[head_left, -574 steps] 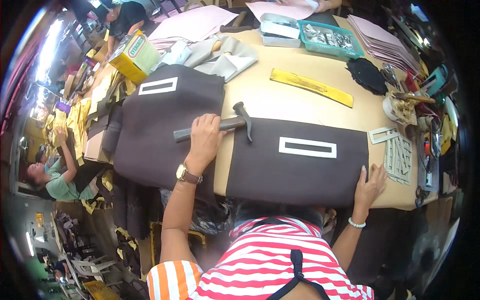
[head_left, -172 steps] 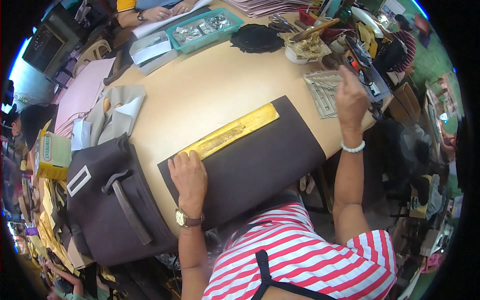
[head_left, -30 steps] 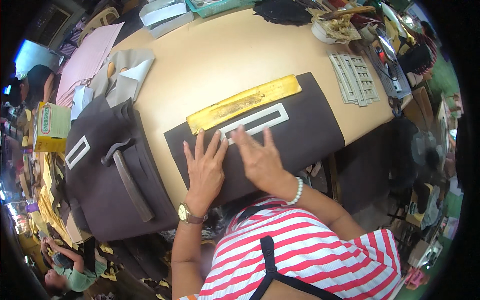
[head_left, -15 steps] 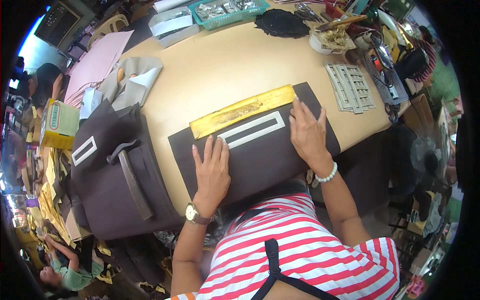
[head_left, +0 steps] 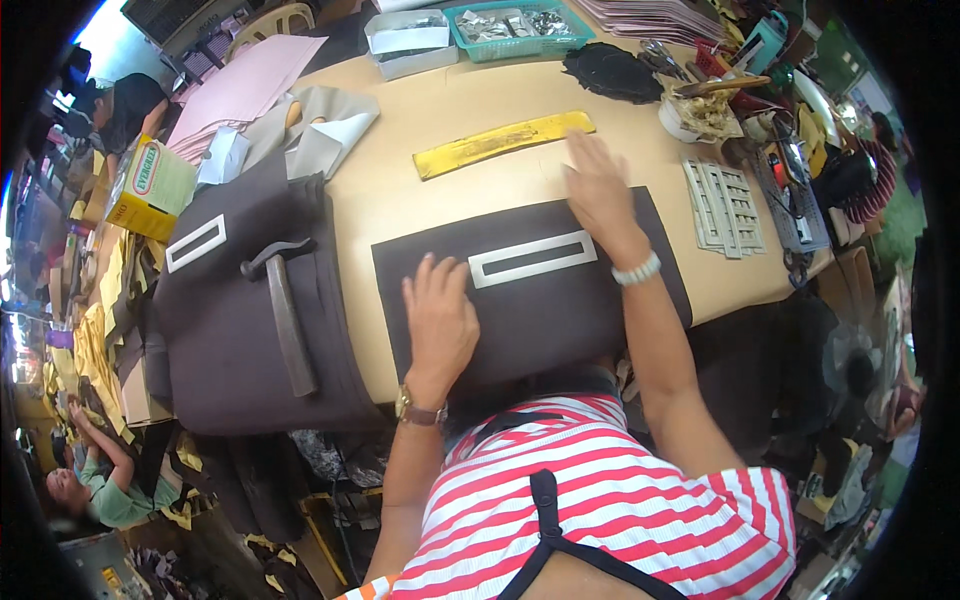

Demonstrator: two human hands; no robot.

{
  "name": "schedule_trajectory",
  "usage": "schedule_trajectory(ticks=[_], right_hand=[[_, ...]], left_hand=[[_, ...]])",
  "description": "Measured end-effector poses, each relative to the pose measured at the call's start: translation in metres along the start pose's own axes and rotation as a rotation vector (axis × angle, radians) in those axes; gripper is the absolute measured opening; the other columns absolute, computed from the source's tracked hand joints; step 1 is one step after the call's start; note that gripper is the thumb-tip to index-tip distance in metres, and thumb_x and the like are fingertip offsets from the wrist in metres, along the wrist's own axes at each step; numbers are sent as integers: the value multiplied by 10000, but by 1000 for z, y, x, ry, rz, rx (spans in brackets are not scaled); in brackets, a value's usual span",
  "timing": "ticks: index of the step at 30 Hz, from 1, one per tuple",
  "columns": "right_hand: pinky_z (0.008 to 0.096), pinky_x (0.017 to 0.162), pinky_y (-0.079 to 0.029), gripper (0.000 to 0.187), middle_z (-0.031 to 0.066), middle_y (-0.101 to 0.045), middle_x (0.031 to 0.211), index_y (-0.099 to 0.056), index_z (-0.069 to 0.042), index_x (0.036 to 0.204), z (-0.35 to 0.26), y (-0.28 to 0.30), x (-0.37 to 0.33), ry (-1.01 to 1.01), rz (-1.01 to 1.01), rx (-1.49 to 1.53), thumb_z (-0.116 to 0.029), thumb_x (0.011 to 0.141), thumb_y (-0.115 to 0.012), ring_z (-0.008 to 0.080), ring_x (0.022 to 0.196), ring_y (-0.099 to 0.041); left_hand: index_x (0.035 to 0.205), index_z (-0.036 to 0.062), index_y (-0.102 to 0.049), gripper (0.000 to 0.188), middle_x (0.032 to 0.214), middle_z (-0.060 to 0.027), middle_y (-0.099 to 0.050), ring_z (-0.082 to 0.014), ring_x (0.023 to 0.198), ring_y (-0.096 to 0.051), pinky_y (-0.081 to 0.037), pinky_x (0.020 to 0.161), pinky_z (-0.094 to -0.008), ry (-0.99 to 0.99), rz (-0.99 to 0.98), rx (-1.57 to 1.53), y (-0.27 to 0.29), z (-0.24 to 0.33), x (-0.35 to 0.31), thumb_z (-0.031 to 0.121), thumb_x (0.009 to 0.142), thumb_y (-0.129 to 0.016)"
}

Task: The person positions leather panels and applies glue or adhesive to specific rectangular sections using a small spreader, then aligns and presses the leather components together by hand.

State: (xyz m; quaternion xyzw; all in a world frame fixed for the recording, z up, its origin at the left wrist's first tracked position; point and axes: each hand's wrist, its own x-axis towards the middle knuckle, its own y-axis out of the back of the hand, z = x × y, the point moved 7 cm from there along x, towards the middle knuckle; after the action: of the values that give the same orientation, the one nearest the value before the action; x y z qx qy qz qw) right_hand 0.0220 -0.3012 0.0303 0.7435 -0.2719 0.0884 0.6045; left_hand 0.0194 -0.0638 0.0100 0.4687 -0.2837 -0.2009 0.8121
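A dark brown sheet (head_left: 540, 340) lies flat in front of me, with a pale rectangular frame (head_left: 532, 261) on its upper half. My left hand (head_left: 442, 318) rests over the sheet at the frame's left end, fingers loosely bent and apart, holding nothing. Beyond the sheet, a yellow bar (head_left: 500, 143) with worn patches lies on the tabletop. My right hand (head_left: 602, 195) is slightly blurred above the sheet's far edge, fingers stretched toward the bar's right end; nothing shows in its grasp.
At left, a hammer (head_left: 288, 325) and another pale frame (head_left: 197, 243) lie on a stack of dark sheets (head_left: 240, 370). A yellow-green box (head_left: 155, 190) stands beyond. Several slotted pale pieces (head_left: 722, 208) lie right. A teal basket (head_left: 520, 47) of metal parts sits at the back.
The yellow bar has moved off the dark sheet onto the tabletop beyond it. My right hand has reached farther forward; my left hand's fingers have drawn back from the bar.
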Motion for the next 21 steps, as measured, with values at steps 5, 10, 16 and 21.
schedule_trajectory(ticks=[5,10,16,21], right_hand=[[450,950,-373,461,210,-528,1225,-545,33,1172,67,63,-122,-431,77,-333,-293,849,-594,340,1152,-485],[427,860,-413,228,222,-580,1066,-555,37,952,79,56,-142,-419,92,-27,-175,872,-579,382,1010,-536],[252,899,-385,273,75,-512,1110,-451,-11,1153,69,71,-74,-426,64,928,18,887,-502,133,1008,-485],[284,971,-365,469,149,-545,1177,-356,29,1306,-49,131,18,-90,71,1204,-17,868,-517,173,1073,-526]], left_hand=[[1249,19,-497,403,1298,-234,-451,-392,1247,-373,-298,1013,-524,255,174,128,24,-31,-22,110,859,-541],[1224,37,-543,377,1237,-258,-492,-403,1168,-454,-356,980,-475,157,139,175,11,-46,-41,48,847,-539],[1163,6,-601,389,1148,-193,-606,-296,1114,-565,-421,964,-355,247,457,-457,77,-32,-38,-59,787,-528],[1186,-19,-588,473,1191,-130,-604,-211,1132,-546,-382,999,-340,251,979,-398,230,-56,-77,-82,731,-475]])
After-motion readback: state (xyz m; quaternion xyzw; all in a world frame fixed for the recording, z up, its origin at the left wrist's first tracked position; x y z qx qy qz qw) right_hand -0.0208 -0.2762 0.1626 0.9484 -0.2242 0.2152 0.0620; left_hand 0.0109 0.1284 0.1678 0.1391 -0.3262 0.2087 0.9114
